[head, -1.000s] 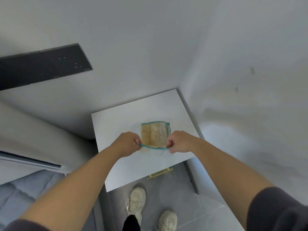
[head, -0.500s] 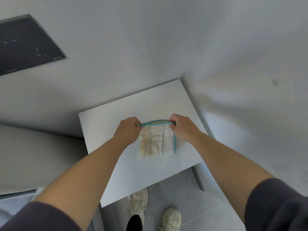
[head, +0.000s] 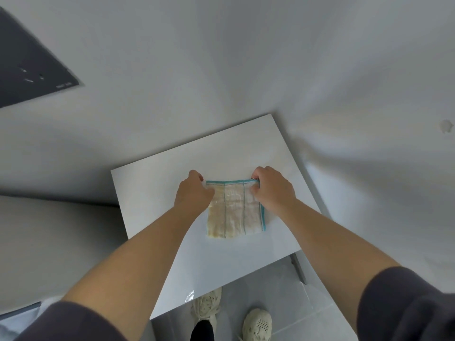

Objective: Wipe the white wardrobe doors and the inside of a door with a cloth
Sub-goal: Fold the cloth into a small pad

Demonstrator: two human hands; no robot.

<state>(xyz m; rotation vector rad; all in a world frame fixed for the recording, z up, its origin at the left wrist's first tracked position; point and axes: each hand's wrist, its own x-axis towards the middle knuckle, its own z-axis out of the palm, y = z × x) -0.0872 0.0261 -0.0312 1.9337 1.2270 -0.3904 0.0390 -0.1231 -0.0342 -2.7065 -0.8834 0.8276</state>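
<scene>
A cream cloth point(head: 234, 212) with teal edging and thin teal stripes lies spread on the flat white top of a low cabinet point(head: 152, 193). My left hand point(head: 194, 193) pinches the cloth's upper left corner. My right hand point(head: 273, 188) pinches its upper right corner. The cloth's lower part lies flat toward me between my forearms. No wardrobe door can be told apart from the plain white surfaces around.
White walls rise behind and to the right of the cabinet, meeting in a corner. A dark panel point(head: 29, 70) sits on the wall at upper left. My two pale shoes point(head: 256, 323) stand on grey floor tiles below the cabinet's front edge.
The cloth was turned over: its held edge went from the near side to the far side, and both hands moved away from me. The view swung left and closer.
</scene>
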